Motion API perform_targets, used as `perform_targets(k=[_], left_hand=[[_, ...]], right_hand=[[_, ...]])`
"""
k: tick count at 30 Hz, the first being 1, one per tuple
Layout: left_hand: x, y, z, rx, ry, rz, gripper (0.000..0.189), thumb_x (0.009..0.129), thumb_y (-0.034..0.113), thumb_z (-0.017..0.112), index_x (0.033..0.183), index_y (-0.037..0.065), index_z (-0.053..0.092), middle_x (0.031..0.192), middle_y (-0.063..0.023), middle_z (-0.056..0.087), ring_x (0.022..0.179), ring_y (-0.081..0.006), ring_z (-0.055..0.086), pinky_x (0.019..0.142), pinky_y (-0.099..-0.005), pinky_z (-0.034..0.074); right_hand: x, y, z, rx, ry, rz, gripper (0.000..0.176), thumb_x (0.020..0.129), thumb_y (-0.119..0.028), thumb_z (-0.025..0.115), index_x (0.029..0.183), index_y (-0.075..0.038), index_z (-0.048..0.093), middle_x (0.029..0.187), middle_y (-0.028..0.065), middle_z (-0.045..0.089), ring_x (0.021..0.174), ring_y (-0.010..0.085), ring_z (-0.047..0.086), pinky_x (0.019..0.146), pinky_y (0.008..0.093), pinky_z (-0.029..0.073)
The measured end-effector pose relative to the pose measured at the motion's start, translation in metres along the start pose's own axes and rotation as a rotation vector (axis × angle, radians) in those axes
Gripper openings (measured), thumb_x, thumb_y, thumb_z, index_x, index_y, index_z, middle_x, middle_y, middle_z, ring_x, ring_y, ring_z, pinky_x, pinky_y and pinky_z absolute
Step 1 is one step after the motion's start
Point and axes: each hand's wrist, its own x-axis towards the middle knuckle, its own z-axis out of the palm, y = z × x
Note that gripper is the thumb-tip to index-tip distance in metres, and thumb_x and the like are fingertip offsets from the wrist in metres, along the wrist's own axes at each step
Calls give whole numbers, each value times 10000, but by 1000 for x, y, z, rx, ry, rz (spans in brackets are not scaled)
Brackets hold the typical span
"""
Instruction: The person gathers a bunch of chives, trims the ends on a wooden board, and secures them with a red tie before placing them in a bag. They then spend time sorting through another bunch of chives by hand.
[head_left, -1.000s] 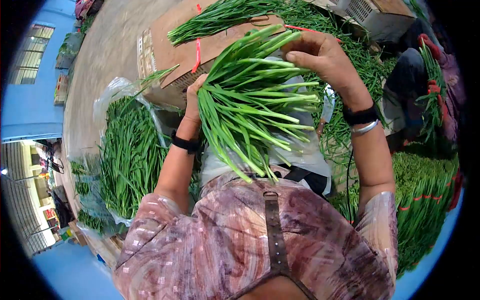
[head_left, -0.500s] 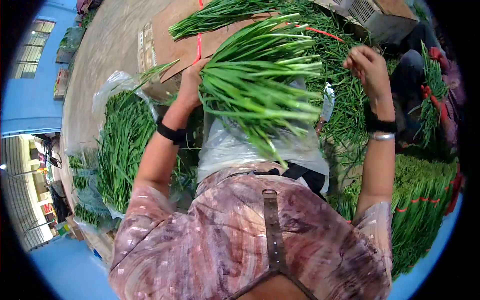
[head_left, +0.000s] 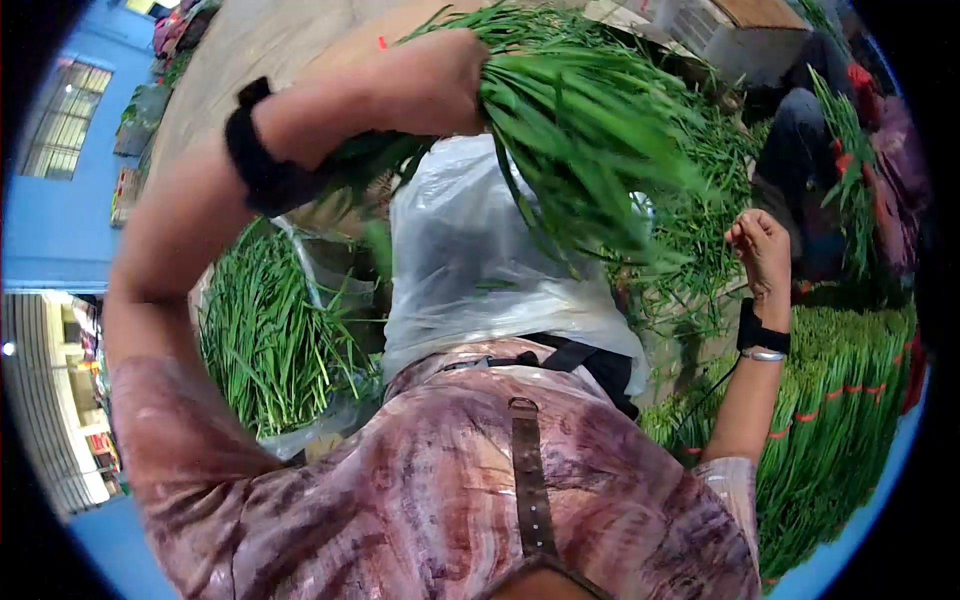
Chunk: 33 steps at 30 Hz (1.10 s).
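Note:
My left hand (head_left: 435, 82) is closed round a bunch of garlic chives (head_left: 590, 120), raised in front of my lap. The long green leaves fan out to the right, smeared by motion. Lower and further right, my right hand (head_left: 762, 245) has its fingers curled together, apart from the bunch; whether something small is pinched in them is hidden. A clear plastic sheet (head_left: 460, 250) covers my lap. Beyond it, loose green leaves (head_left: 690, 150) lie in a heap. The blade (head_left: 641, 205) of a knife shows partly behind the bunch's leaf ends.
At my left is a plastic-lined pile of chives (head_left: 265, 330). Bundles tied with red bands (head_left: 830, 420) stand at my right. Further off on the right, a person in dark trousers (head_left: 795, 150) holds greens with red gloves. A pale crate (head_left: 750, 45) stands at the top right.
My left hand has swung up and to the right with the chives, its forearm now crossing the upper left. My right hand has dropped lower and slightly right.

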Motion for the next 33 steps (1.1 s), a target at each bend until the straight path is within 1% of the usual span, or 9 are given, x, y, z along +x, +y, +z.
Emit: perform_targets(k=[2,7,10,13,17,18,21,24,33], left_hand=[[-17,18,1,-342,-167,20,337,668,46,686,1002,17,649,746,3,632,645,-123,562,580,-270,481],[-75,-38,123,-980,-849,-452,341,774,224,690,994,-26,616,988,-97,660,901,-190,623,803,-340,486],[-81,-14,129,-1348,-588,-544,354,765,95,646,1082,-47,577,891,-132,624,631,-134,537,580,-259,440],[-75,10,91,-1521,-523,-294,423,764,78,626,1155,-48,525,848,-118,605,564,-102,487,505,-210,405],[-50,-29,141,-1205,-573,-647,172,814,89,598,922,-38,638,818,-78,638,615,-102,549,549,-237,448],[-54,-23,139,-1118,-559,-428,156,810,100,603,892,-22,655,859,-62,637,634,-113,554,562,-263,456],[-76,-10,130,-1316,-456,-529,247,796,90,596,1018,-16,610,865,-96,608,616,-117,513,547,-244,428],[-63,-13,128,-1448,-533,-275,399,792,48,564,1177,-28,494,843,-132,580,594,-105,452,532,-221,395],[-81,-29,167,-1634,-508,-472,405,770,24,604,1161,-18,508,879,-124,576,581,-114,472,512,-232,399]], right_hand=[[-13,3,-17,19,79,-6,130,899,-158,577,827,-51,599,719,18,604,647,114,606,513,215,411],[-42,37,-40,110,231,106,137,901,-137,571,825,-23,586,699,38,581,619,128,591,497,218,411],[-49,58,-36,107,225,220,149,902,-155,575,825,-28,587,692,33,578,615,129,593,469,211,383],[-39,58,-30,37,122,188,151,901,-169,579,827,-39,590,704,25,591,625,125,600,477,209,383],[-31,47,-14,171,103,53,142,901,-162,576,852,-30,595,728,28,604,637,115,601,485,207,389],[-26,42,-15,139,91,50,141,902,-160,575,854,-29,594,729,30,604,638,116,601,487,208,392],[-43,30,-8,95,113,175,151,901,-162,579,834,-26,585,730,27,600,647,112,600,502,215,410],[-38,33,-10,-129,132,38,159,902,-165,579,831,-23,591,723,16,598,652,101,598,506,211,408],[-43,-2,38,-228,31,9,128,897,-95,557,935,16,607,754,49,645,687,119,631,601,233,491]])
